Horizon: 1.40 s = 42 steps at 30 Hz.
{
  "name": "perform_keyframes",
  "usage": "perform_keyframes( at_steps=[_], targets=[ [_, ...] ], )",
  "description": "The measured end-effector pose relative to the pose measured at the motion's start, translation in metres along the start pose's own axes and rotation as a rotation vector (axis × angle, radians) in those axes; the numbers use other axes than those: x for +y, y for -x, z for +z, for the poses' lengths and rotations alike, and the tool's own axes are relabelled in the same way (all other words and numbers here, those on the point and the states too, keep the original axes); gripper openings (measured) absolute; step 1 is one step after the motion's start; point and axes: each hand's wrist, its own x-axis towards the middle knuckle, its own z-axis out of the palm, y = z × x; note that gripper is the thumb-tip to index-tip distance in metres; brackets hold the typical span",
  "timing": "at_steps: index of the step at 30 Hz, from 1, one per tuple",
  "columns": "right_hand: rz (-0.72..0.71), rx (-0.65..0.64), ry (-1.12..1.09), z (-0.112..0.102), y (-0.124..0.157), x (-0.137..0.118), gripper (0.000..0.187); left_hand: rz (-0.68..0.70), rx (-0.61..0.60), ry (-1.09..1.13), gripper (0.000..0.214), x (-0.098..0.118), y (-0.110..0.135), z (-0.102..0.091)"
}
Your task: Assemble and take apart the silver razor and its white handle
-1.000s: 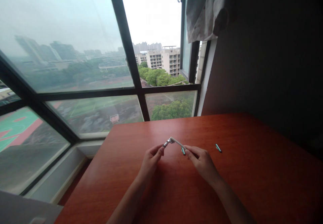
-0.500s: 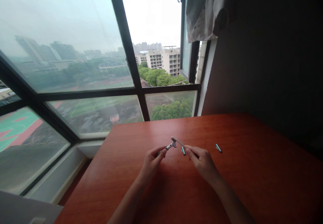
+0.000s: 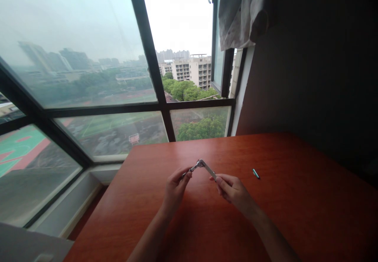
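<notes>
My left hand (image 3: 175, 187) pinches a slim razor handle (image 3: 193, 168), its silver head pointing up and to the right. My right hand (image 3: 234, 189) is closed on the lower end of a thin pale stick (image 3: 209, 170) with a rounded tip; its exact kind is unclear. The stick's far end meets the razor handle's head between my hands, so the two form a peak above the table. To the right, apart from both hands, lies a small teal-and-black razor cartridge (image 3: 256, 173).
The reddish-brown wooden table (image 3: 189, 226) runs up to the windows. Dark window frames (image 3: 103, 109) border its far and left sides, and one pane (image 3: 217, 37) stands open. A grey cloth (image 3: 243, 13) hangs at upper right, beside a dark wall (image 3: 304, 65).
The pale stick has tilted and now meets the razor head more closely. My right hand has shifted slightly, and a second cartridge seen beside it earlier is no longer visible.
</notes>
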Motion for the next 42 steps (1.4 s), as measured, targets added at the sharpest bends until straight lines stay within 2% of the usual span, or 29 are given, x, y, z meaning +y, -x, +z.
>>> perform_keyframes(
  at_steps=[7,11,23,33,42],
  targets=[
    [0.02,-0.059,-0.023,0.0001,0.0015,-0.0046,0.044,-0.017,0.069,0.032,0.033,-0.0013,-0.0004,-0.0027],
    [0.012,-0.057,-0.047,0.0015,0.0018,-0.0046,0.043,-0.008,0.063,0.037,0.033,-0.002,-0.0004,-0.0029],
    [-0.005,-0.018,-0.068,0.002,-0.0005,0.0025,0.041,0.179,-0.106,-0.087,0.022,-0.0049,0.0003,0.0016],
    [0.002,-0.042,-0.053,0.0043,-0.0001,-0.0002,0.042,0.155,0.05,-0.11,0.023,-0.0049,-0.0012,-0.0038],
    [-0.002,0.007,-0.049,0.0033,0.0004,0.0027,0.042,0.155,-0.027,-0.116,0.026,-0.0063,0.003,0.0044]
  ],
)
